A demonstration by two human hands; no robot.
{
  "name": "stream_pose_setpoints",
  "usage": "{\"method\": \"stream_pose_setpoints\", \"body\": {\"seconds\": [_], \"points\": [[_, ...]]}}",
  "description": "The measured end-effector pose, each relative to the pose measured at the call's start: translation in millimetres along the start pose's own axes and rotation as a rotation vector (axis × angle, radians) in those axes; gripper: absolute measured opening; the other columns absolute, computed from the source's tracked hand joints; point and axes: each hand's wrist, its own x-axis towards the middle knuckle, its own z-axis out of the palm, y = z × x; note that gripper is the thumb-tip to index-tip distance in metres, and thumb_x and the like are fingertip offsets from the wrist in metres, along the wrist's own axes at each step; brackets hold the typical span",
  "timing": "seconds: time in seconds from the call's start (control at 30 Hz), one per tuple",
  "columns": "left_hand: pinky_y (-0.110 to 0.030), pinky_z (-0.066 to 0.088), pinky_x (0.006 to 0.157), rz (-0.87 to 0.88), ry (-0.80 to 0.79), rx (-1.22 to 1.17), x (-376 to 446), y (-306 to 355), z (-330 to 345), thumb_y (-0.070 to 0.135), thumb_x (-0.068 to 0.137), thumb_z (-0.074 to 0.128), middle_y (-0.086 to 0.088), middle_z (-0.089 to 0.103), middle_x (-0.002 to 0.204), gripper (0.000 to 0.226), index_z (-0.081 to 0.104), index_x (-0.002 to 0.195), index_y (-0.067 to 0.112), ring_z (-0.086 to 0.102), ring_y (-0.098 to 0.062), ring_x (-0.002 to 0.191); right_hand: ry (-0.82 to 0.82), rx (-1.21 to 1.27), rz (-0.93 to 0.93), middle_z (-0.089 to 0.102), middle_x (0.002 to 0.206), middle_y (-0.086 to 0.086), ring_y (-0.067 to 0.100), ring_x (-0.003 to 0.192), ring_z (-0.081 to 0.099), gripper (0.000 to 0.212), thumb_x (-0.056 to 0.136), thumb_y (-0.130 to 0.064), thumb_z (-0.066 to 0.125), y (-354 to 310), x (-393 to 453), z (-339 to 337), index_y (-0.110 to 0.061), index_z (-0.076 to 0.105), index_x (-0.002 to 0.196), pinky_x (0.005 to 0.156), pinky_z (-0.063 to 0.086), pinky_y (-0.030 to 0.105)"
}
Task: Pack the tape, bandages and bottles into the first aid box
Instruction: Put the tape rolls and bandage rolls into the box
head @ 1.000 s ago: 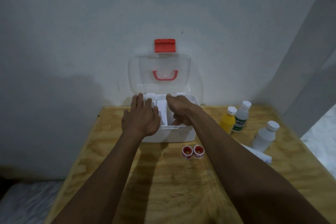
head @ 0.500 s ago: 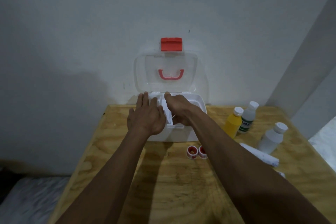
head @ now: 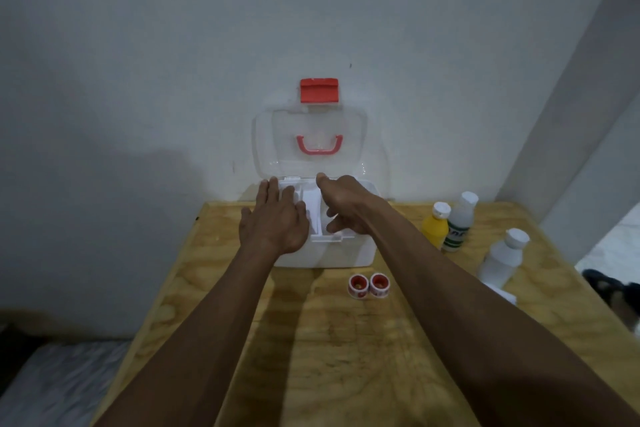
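The white first aid box (head: 329, 255) stands at the table's far edge. Its clear lid (head: 349, 135) is up against the wall. A white inner tray (head: 311, 210) sits in the top of the box. My left hand (head: 277, 224) lies flat over the tray's left side, fingers together. My right hand (head: 346, 201) is curled over the right compartment, thumb at the back and fingers hooked at the front rim. Two red-and-white tape rolls (head: 369, 285) lie just in front of the box. A yellow bottle (head: 434, 229), a green-labelled bottle (head: 459, 224) and a white bottle (head: 502, 256) stand to the right.
A white bandage roll (head: 502, 293) lies behind my right forearm, partly hidden. The plywood table (head: 329, 340) ends at the wall behind and drops off at the left and right. A dark object (head: 609, 288) lies on the floor at the right.
Both hands stay on the box's tray. The right fingers have curled lower toward the front rim. My view has shifted a little, nothing else has moved.
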Motion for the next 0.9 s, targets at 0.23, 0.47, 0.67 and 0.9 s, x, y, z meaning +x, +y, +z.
{"method": "stream_pose_setpoints", "body": {"seconds": [0.23, 0.47, 0.67, 0.9], "points": [[-0.063, 0.01, 0.116, -0.011, 0.154, 0.001, -9.8, 6.0, -5.7, 0.045, 0.1, 0.021, -0.01, 0.019, 0.162, 0.056, 0.028, 0.149, 0.018, 0.01, -0.027, 0.151, 0.232, -0.02, -0.19, 0.07, 0.094, 0.019, 0.031, 0.081, 0.072, 0.048, 0.095, -0.041, 0.047, 13.5, -26.3, -31.8, 0.003, 0.064, 0.1, 0.082, 0.06, 0.046], [-0.048, 0.039, 0.104, 0.142, 0.631, -0.15, -53.4, 33.9, -4.8, 0.039, 0.097, 0.041, -0.012, 0.059, 0.129, 0.042, 0.057, 0.126, 0.013, 0.051, -0.031, 0.122, 0.395, -0.169, -0.437, 0.077, 0.085, 0.009, 0.025, 0.084, 0.073, 0.023, 0.089, -0.027, 0.063, 51.7, -69.8, -63.8, -0.008, 0.076, 0.091, 0.086, 0.057, 0.042], [-0.038, 0.047, 0.082, 0.274, 0.574, -0.339, -114.9, 58.0, 38.6, 0.027, 0.091, 0.056, -0.004, 0.064, 0.102, 0.02, 0.064, 0.105, 0.015, 0.055, -0.023, 0.098, 0.393, -0.406, -0.479, 0.075, 0.098, 0.006, 0.019, 0.087, 0.069, 0.016, 0.085, -0.019, 0.066, 105.2, -83.0, -52.9, -0.013, 0.075, 0.097, 0.081, 0.054, 0.028], [-0.039, 0.051, 0.079, 0.265, 0.266, -0.262, -131.0, 61.0, 75.8, 0.044, 0.095, 0.046, 0.008, 0.065, 0.111, 0.027, 0.066, 0.11, 0.034, 0.057, -0.014, 0.101, 0.342, -0.708, -0.381, 0.068, 0.114, -0.003, 0.024, 0.114, 0.05, 0.021, 0.092, -0.036, 0.06, 145.0, -90.2, -34.4, -0.031, 0.07, 0.11, 0.1, 0.031, 0.047]]}}
